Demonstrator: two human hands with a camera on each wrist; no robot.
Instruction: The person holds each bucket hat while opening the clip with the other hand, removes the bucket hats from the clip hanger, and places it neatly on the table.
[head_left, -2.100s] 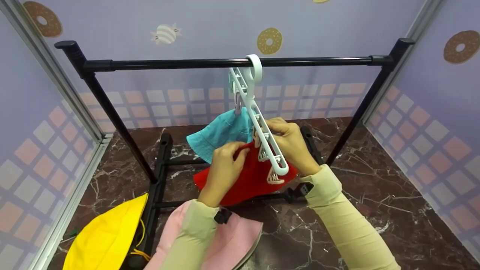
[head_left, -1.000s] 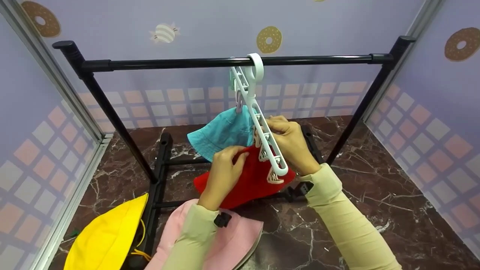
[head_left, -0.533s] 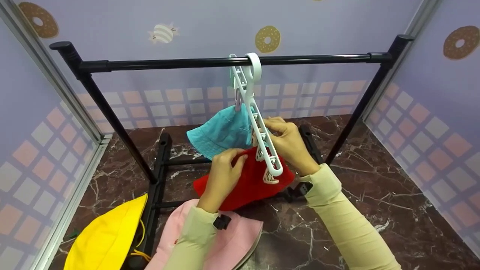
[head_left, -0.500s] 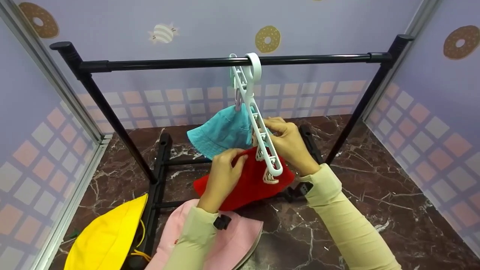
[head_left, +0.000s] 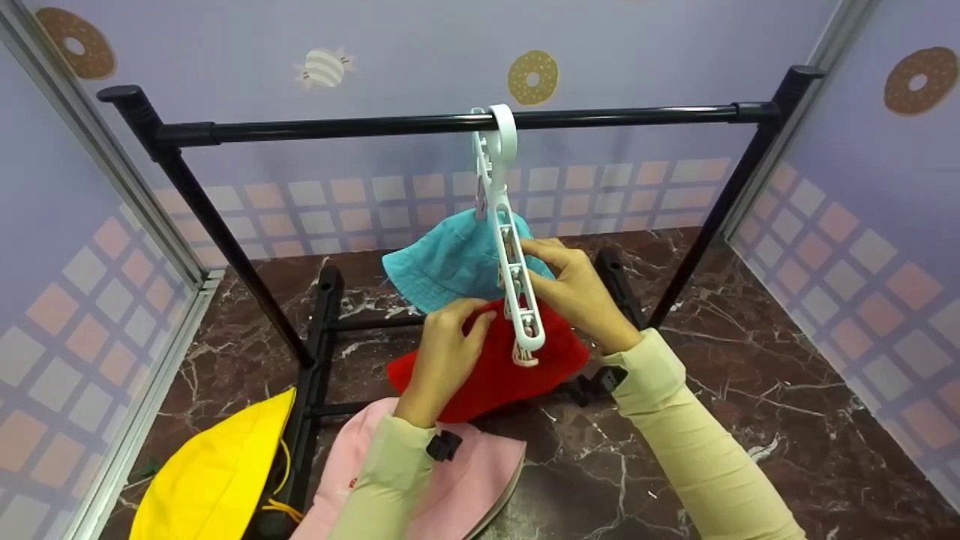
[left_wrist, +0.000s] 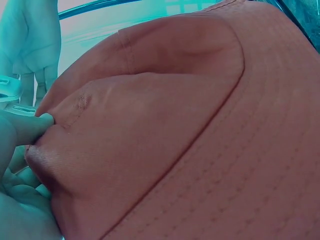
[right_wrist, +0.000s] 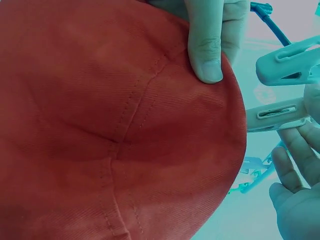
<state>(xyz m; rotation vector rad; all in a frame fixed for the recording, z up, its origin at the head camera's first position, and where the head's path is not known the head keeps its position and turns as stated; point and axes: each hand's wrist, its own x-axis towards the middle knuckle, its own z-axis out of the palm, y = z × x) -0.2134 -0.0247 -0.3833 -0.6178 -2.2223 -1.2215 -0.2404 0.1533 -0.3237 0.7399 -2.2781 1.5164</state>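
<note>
My left hand [head_left: 450, 349] pinches the crown of a red bucket hat [head_left: 517, 367] between thumb and fingers. In the right wrist view, its thumb presses on the red cloth [right_wrist: 165, 130] near the hat's edge. My right hand [head_left: 574, 289] is at the white clip hanger [head_left: 510, 259], partly behind its bar. It pinches a hanger clip [right_wrist: 275, 116], with the thumb above and fingers below. This clip stands beside the hat's edge; another clip [right_wrist: 287, 65] is just above it. A light blue bucket hat [head_left: 450, 255] hangs from the hanger behind the red one.
The hanger's ring hooks over the black rack's top rail [head_left: 337, 127]. A pink hat [head_left: 465, 480] lies on the dark marble surface [head_left: 750, 420] under my left forearm. A yellow hat [head_left: 217, 472] with a cord is at the left, by the rack's foot.
The hanger has turned, its near end swinging left and its far end slightly right. The blue hat shifts right with it. My left hand and the red hat have sunk slightly.
</note>
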